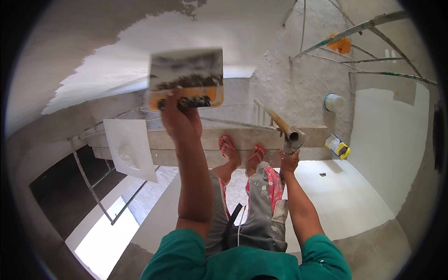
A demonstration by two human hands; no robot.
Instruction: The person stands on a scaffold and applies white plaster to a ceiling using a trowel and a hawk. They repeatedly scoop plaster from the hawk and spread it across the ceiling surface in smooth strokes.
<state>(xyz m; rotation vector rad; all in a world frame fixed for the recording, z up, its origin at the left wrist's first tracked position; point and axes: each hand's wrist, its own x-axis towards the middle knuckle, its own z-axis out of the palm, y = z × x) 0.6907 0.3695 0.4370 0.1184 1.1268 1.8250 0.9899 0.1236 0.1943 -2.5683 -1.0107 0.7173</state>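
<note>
My left hand (181, 119) is raised in front of me, its fingers wrapped round the dark handle of a wide plastering trowel (186, 74). The trowel's broad plate is orange-yellow near the grip and smeared grey and white; it is slightly blurred. Lower down at the right, my right hand (290, 162) is closed on a putty knife (295, 143) with a greyish, coated blade. That blade is right beside the open end of a yellowish pole (282, 124), and whether they touch I cannot tell. A white board (133, 149) bearing a mound of pale putty (127, 156) lies to the left.
My feet, in red flip-flops, stand on wooden planks (186, 138) across a metal scaffold frame (88, 179). A yellow-and-blue package (337, 146) sits at the planks' right end. Below are a white bucket (333, 102) and another frame (354, 30) with an orange cloth (339, 43). A partly coated surface (140, 51) spans the upper left.
</note>
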